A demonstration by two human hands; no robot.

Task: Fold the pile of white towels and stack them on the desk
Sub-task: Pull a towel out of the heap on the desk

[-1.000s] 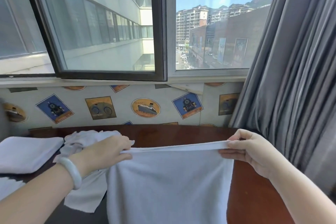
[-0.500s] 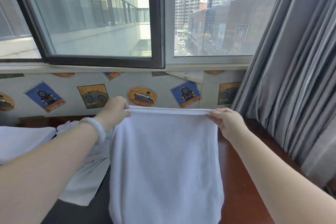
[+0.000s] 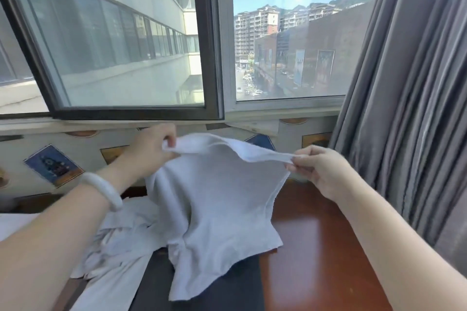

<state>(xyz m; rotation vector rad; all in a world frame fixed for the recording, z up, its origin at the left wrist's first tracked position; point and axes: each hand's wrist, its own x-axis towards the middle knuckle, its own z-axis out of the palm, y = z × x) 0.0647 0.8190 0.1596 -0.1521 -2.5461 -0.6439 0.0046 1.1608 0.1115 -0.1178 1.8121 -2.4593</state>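
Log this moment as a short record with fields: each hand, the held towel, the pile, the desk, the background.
left hand: pinches one end of the towel's top edge
right hand: pinches the other end of that edge
held towel: white, lifted, top edge slack between the hands, lower part draping down to the desk
pile: crumpled white towels, left of the held towel
desk: glossy reddish-brown wood
background: window with one pane swung open, grey curtain at right
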